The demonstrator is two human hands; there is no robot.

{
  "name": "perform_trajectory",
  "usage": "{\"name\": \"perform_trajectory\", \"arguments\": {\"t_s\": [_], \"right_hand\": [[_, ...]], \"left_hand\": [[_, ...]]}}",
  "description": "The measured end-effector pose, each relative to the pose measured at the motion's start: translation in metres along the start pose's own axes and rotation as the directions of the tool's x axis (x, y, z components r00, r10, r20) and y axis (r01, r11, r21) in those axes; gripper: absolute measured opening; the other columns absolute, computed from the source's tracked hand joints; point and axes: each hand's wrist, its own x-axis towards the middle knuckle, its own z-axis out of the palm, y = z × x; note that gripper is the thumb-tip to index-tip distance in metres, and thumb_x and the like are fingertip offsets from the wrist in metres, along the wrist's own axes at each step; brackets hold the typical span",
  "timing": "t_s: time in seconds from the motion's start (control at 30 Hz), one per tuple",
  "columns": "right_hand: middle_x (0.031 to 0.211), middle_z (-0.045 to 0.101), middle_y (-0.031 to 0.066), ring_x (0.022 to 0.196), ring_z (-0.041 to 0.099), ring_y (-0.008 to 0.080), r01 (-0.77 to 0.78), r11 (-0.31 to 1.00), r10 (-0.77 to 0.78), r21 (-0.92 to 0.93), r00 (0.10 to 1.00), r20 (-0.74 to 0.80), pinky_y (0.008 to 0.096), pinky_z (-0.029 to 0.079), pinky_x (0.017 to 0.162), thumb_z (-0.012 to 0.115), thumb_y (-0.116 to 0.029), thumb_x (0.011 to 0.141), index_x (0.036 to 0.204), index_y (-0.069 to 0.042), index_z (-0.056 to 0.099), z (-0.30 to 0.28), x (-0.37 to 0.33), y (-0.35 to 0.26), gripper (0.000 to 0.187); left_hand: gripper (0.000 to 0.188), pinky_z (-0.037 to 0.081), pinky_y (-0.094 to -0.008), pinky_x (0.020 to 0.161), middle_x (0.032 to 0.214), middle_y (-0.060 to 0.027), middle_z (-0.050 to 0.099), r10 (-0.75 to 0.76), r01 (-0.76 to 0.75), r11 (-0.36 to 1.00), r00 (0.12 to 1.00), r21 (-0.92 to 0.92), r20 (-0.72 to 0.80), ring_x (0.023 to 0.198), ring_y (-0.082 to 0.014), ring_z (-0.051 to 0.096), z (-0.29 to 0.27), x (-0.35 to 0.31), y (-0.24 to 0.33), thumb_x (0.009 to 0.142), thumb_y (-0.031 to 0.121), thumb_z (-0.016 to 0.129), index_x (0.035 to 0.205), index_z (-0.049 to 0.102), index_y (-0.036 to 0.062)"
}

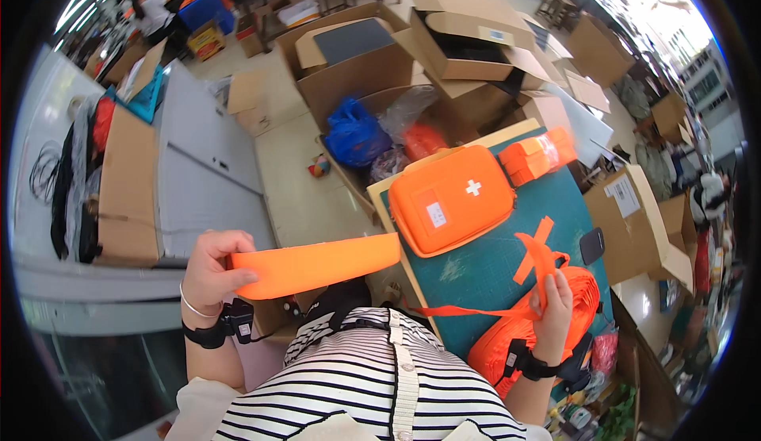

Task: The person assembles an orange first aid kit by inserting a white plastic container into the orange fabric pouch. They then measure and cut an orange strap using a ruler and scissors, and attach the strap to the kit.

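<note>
My left hand [214, 270] is closed on one end of a flat light-orange strip of material [317, 266], which stretches out to the right toward the table edge. On the right, my right hand [553, 314] pinches an orange webbing strap [495, 312]. Part of this strap trails left past the table edge, and an end stands up above the fingers. Under that hand lies a large coil of orange webbing [583, 306]. Short cut orange strips [525, 265] lie on the green cutting mat [456, 302]. Farther back is an orange zippered case with a white cross [452, 199].
A folded orange bundle [539, 157] sits at the mat's far right corner. A dark flat object [592, 246] lies on the right side. Cardboard boxes [349, 76] crowd beyond the table, with a blue plastic bag [354, 132] among them. A grey cabinet [206, 171] stands left.
</note>
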Motion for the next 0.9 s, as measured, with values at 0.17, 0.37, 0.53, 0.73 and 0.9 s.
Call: {"name": "perform_trajectory", "arguments": {"t_s": [0.17,0.37,0.53,0.73,0.9], "right_hand": [[0.061,0.044,-0.0034,0.046,0.037,0.0036,0.203,0.978,-0.149,0.054,0.853,-0.5,0.0176,0.025,0.039,0.051,-0.017,0.096,0.095,-0.01,0.053,-0.041,-0.033,-0.007,0.008],[0.06,0.041,-0.0033,0.046,0.034,0.0019,0.519,0.829,-0.457,-0.207,0.416,-0.787,0.0177,0.022,0.04,0.051,-0.022,0.096,0.093,-0.01,0.052,-0.071,-0.142,-0.086,0.012],[0.07,0.053,0.0024,0.057,0.047,0.0056,0.567,0.687,-0.677,-0.455,0.271,-0.684,0.0168,0.035,0.05,0.051,-0.015,0.095,0.109,-0.001,0.055,0.02,-0.186,-0.115,0.02],[0.086,0.063,0.0094,0.077,0.06,0.0145,0.024,0.859,-0.356,-0.512,0.747,-0.562,0.0251,0.047,0.068,0.05,-0.003,0.09,0.101,0.003,0.058,0.107,-0.118,-0.064,0.015],[0.089,0.06,0.007,0.08,0.058,0.0141,0.127,0.986,-0.165,-0.106,0.803,-0.572,0.0257,0.046,0.071,0.058,-0.002,0.084,0.099,0.003,0.057,0.144,-0.078,-0.026,0.016]], "left_hand": [[0.035,0.041,-0.0228,0.059,0.073,-0.0055,0.061,0.205,-0.156,0.905,0.975,-0.397,0.085,0.066,-0.0112,0.054,0.023,0.097,-0.005,0.077,0.032,0.076,0.077,0.055,0.0028],[0.036,0.045,-0.0251,0.081,0.097,-0.0039,0.063,0.357,-0.034,0.816,0.814,-0.576,0.458,0.089,-0.0115,0.058,0.079,0.209,-0.021,0.087,0.026,0.066,0.106,0.058,-0.0027],[0.026,0.044,-0.0256,0.09,0.111,-0.0056,0.061,0.229,0.243,0.862,0.596,-0.444,0.77,0.103,-0.0113,0.056,0.158,0.248,-0.044,0.092,0.004,0.054,0.117,0.054,-0.0027],[0.029,0.044,-0.0288,0.088,0.108,-0.0077,0.06,0.268,0.026,0.958,0.275,-0.285,0.924,0.101,-0.0166,0.057,0.178,0.24,-0.066,0.091,0.008,0.055,0.119,0.054,-0.0005],[0.03,0.047,-0.0361,0.084,0.099,-0.015,0.06,0.446,-0.271,0.87,0.072,-0.413,0.892,0.092,-0.0308,0.059,0.189,0.215,-0.054,0.088,0.011,0.054,0.117,0.055,0.0049]]}}
